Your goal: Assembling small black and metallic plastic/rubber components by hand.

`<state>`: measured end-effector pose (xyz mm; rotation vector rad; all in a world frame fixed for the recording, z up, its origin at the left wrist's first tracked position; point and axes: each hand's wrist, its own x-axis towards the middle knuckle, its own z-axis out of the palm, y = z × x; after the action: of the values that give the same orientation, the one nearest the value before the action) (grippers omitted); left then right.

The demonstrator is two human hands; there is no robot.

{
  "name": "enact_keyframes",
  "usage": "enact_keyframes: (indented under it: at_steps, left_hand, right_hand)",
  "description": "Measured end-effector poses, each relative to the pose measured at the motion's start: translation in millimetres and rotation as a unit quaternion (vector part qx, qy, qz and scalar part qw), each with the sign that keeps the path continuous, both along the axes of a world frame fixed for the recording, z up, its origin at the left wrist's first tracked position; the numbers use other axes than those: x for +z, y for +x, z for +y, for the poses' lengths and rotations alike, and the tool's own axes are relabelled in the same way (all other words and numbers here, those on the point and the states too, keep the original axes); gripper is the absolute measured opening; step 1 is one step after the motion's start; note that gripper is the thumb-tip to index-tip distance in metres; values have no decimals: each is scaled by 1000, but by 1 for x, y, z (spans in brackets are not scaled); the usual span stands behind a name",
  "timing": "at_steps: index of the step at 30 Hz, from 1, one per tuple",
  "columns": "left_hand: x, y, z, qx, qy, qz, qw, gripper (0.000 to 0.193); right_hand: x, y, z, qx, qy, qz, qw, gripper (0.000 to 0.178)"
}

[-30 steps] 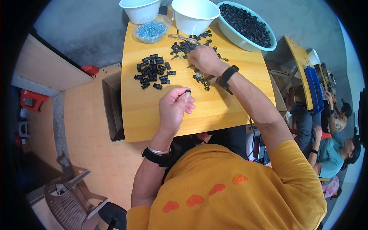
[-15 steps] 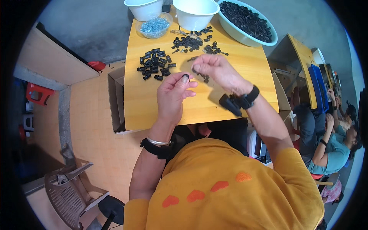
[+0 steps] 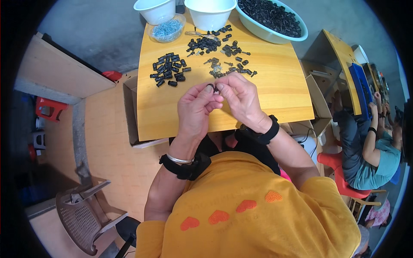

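Observation:
My left hand is closed, with thumb and forefinger pinching a small black plastic part. Against it, the closed fingertips of my right hand meet the left ones and pinch a tiny dark piece, mostly hidden by the fingers. Both hands are above the near part of the wooden table. Left of them lies a group of black cylindrical parts. Just beyond the fingertips are small metal bits and several little black pieces.
Farther back lie a heap of small black parts and a clear bowl of silvery metal pieces. White basins and a pale blue basin of black parts line the far edge. A person sits at the right.
My right hand has come down and left from over the small pieces to meet my left hand at the black part. The whole view has shifted slightly.

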<state>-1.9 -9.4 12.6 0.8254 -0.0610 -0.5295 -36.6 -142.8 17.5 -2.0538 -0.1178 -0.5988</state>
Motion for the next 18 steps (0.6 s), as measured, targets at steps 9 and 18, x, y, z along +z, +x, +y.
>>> enact_keyframes:
  at_steps: [9, 18]
  left_hand:
    - [1, -3, -8, -17, 1, 38, 999, 16]
    - [6, -7, -7, -13, 33, -34, 999, 18]
  right_hand:
    - [-5, -11, 3, -20, 72, -23, 997, 9]
    - [1, -15, 6, 28, 343, 114, 932, 11]
